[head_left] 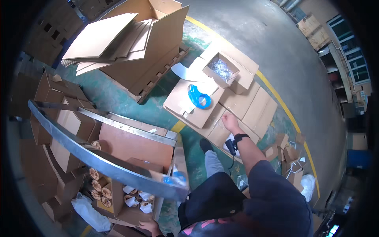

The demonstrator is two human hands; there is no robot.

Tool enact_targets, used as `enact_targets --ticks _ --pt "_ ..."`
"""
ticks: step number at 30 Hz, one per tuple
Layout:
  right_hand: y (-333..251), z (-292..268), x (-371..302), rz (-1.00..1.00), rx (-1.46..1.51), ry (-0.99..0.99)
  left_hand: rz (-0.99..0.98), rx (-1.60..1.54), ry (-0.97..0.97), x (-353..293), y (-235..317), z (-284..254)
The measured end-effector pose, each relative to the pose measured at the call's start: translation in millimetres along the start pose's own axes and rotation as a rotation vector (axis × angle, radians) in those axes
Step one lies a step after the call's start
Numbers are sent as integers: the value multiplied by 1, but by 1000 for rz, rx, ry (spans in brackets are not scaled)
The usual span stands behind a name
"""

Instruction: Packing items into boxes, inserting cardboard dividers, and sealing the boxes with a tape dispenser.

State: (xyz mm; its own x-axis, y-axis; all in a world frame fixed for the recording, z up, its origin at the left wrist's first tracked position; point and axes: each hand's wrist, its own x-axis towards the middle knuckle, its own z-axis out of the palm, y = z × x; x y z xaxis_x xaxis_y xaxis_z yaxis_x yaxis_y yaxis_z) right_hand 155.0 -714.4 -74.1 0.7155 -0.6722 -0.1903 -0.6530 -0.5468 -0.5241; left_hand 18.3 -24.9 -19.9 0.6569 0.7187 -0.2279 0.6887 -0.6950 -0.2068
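My right hand (229, 122) is closed, fingers curled, above the closed flat cartons (246, 110); whether anything small is inside cannot be seen. A black band circles that wrist, and a black device with a cord (230, 146) sits beside it. Ahead of this hand, a blue tape dispenser (200, 98) rests on a carton (197, 118). Down at the lower edge, my left hand (150, 226) is beside an open carton (134, 217), its fingers apart and partly cut off. Several round rolls with white wrapping (132, 201) stand in that carton.
A large open carton (166, 39) holding cardboard sheets (102, 37) stands on a pallet. A metal-edged frame (106, 156) crosses the left side. A small open box (221, 69) contains shiny bags. Cardboard scraps (290, 154) and a white plastic bag (308, 185) lie at right.
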Motion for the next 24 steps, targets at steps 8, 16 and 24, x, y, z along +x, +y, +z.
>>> enact_targets --ticks 8,16,24 --pt "-114 26 88 48 -337 -293 935 -397 -1009 -224 313 -66" --pt "-23 -3 48 -240 552 -290 972 -406 119 -197 611 -31" --pt "66 -114 20 6 542 -341 956 49 -360 -200 605 -19"
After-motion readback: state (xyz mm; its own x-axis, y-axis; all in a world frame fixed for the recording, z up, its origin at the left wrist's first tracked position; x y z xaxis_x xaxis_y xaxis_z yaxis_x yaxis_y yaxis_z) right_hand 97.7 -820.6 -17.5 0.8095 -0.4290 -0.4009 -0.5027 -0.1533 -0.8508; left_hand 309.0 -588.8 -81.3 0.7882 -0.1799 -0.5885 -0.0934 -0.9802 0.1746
